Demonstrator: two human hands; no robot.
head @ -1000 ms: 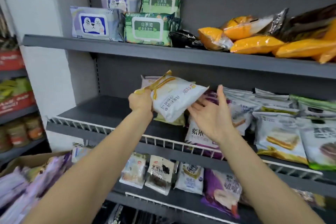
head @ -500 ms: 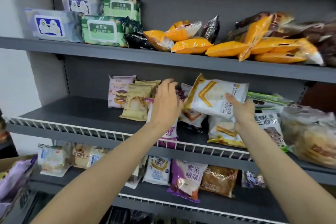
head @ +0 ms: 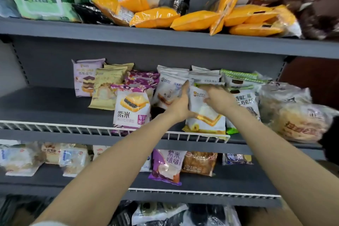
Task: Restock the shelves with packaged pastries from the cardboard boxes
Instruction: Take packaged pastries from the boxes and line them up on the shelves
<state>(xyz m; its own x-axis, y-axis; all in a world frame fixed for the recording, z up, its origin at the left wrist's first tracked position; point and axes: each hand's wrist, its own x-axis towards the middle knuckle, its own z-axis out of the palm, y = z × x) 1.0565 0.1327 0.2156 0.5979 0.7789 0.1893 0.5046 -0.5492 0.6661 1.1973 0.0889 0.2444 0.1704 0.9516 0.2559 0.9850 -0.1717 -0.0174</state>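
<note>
A white and yellow pastry packet [head: 206,117] stands upright at the front of the middle shelf [head: 55,110], against the white wire rail [head: 73,126]. My right hand [head: 219,98] grips its upper front with curled fingers. Straight fingers of my left hand [head: 180,105] press flat along the packet's left edge. Behind my hands stand more white pastry packets [head: 170,86]. A white and purple rice-bread packet [head: 132,111] stands just to the left.
Orange bread packets [head: 194,20] and green wet-wipe packs [head: 42,0] fill the top shelf. Big clear bread bags [head: 300,121] crowd the middle shelf's right end; its left part is bare. The lower shelf [head: 110,178] holds several packets, one of them purple [head: 167,165].
My right hand brought the white and yellow packet down from the air onto the middle shelf's front. My left hand shifted right to the packet's side. The view moved closer and rightwards.
</note>
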